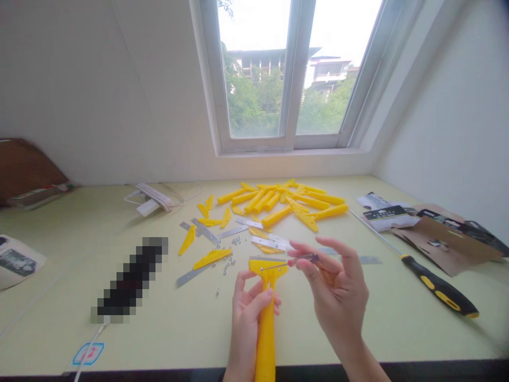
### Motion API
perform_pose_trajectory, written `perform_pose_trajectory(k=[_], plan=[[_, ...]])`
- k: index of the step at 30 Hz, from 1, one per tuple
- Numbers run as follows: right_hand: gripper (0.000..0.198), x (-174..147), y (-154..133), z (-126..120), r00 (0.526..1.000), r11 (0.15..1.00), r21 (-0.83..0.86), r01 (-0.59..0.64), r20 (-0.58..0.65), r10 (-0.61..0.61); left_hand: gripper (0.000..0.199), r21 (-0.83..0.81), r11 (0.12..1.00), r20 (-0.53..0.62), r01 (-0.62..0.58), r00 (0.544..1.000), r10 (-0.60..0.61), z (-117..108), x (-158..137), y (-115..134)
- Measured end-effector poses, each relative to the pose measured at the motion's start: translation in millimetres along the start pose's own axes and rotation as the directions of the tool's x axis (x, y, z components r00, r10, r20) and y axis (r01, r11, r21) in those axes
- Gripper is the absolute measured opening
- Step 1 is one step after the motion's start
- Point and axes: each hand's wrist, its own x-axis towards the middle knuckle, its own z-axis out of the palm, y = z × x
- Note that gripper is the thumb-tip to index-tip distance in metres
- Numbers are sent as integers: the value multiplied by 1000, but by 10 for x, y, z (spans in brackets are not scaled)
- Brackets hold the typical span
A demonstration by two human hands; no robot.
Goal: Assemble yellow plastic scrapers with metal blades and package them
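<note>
Tabletop (178, 339), pale green, is filling most of my lower view, and I am reading it from the left. A white object (19, 262) with a dark printed picture is sitting at the left side, and a dark pixelated shape (133, 281) is lying inward of it. Next I am seeing yellow triangular pieces (212, 259), metal blades (193, 277) and tiny screws (237, 240) lying scattered. The person's left hand (244, 313) is gripping a yellow scraper (265, 339), which is pointing head-up in the middle, near the front edge of the table; its thumb is pressing on the front of the handle while the other fingers are curling around behind. Beyond the scraper, yellow handles (275, 216) are lying heaped below the window (292, 85). The right hand (338, 289) is pinching a small screwdriver (292, 262) between thumb and index finger, its other fingers standing apart; the thin shaft is crossing the scraper's head, though I cannot tell whether the tip is touching a screw there. Farther right, a long black-and-yellow screwdriver (439, 289) is lying slantwise, and printed packaging (392, 217) is resting near the wall (457, 143).
</note>
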Motion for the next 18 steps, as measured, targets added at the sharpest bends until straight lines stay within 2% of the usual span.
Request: perform_pose_trajectory(k=[4,9,14,18], plan=[[17,62,-35,9,996,994,105,-43,76,35,36,3,1000,4,11,1000,-12,-9,-1,0],[14,140,-14,-31,993,996,91,19,116,-29,36,6,1000,0,5,1000,-5,-5,0,-2],[26,89,9,-63,992,993,-88,77,104,-67,36,6,1000,-16,4,1000,-4,5,0,-9],[32,12,19,-25,985,960,-219,173,35,-169,37,11,1000,-26,11,1000,-11,1,4,-13]])
